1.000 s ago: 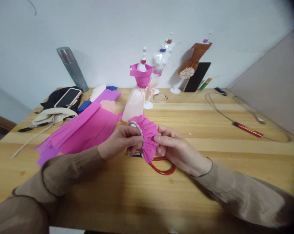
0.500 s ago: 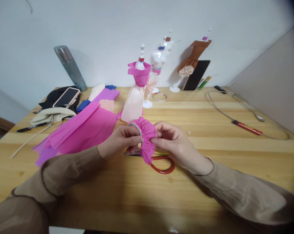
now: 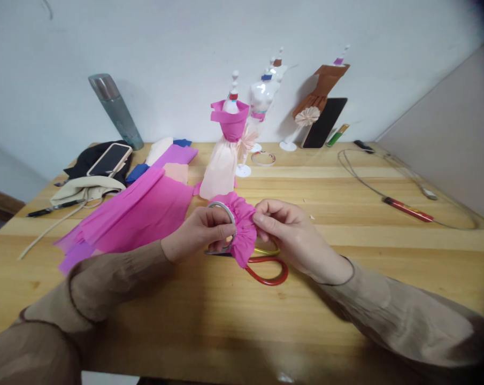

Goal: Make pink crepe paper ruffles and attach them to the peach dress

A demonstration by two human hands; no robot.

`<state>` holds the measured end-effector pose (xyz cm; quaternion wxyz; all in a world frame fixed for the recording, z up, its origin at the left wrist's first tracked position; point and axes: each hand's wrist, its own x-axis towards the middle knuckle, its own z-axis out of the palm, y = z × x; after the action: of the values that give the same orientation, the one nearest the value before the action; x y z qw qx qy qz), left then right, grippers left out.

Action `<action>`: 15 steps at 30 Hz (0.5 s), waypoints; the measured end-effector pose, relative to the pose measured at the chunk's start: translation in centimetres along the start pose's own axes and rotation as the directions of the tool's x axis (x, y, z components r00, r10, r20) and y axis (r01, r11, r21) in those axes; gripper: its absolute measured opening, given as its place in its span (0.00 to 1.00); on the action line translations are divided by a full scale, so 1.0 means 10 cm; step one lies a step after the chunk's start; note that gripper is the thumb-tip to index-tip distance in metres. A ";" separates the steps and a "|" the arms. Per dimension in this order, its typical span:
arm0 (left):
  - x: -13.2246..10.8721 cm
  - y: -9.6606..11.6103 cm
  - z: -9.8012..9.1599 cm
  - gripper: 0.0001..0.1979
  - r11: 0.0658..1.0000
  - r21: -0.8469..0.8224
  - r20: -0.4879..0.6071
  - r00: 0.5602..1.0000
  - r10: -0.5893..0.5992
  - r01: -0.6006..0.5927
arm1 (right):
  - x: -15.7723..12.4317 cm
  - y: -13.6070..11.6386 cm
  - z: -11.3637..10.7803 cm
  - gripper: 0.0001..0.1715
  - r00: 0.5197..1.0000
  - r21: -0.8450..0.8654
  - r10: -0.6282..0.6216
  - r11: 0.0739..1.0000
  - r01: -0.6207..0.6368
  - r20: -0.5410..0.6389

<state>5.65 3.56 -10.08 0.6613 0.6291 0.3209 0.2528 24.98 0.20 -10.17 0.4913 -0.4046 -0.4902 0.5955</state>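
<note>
My left hand (image 3: 204,230) is closed on a whitish ring (image 3: 228,212), with the thumb in front and fingers through the opening. Gathered pink crepe paper (image 3: 244,232) fans out from the ring's right side as a ruffle. My right hand (image 3: 293,232) pinches the ruffle's right edge between thumb and forefinger. Beneath the hands lie scissors with red handles (image 3: 279,275), partly covered by the paper. Just behind stands a small dress form in a pink bodice (image 3: 231,128) and pale peach skirt (image 3: 217,168).
Pink crepe sheets (image 3: 145,214) lie at left, near a phone (image 3: 110,159) and a cord. A bottle (image 3: 117,112) leans on the wall. More dress forms, one in brown (image 3: 325,80), stand behind a bracelet (image 3: 263,158). A red-handled wire tool (image 3: 408,209) lies right.
My right thumb has shifted slightly up along the ruffle's edge. The left hand still holds the ring in nearly the same place.
</note>
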 end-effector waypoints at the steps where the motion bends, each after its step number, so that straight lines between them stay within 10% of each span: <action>1: 0.00 0.01 0.00 0.21 1.000 0.010 0.001 1.000 0.000 0.000 | 0.00 -0.01 0.00 0.17 1.000 0.011 0.012 1.000 -0.012 0.001; 15: 0.01 0.03 0.03 0.20 0.991 0.096 -0.044 0.994 0.099 -0.094 | 0.03 -0.01 -0.01 0.19 0.984 0.121 0.174 0.977 -0.178 0.040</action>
<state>5.96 3.44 -9.80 0.6102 0.6677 0.3177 0.2844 25.01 0.50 -10.07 0.4535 -0.4063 -0.4217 0.6719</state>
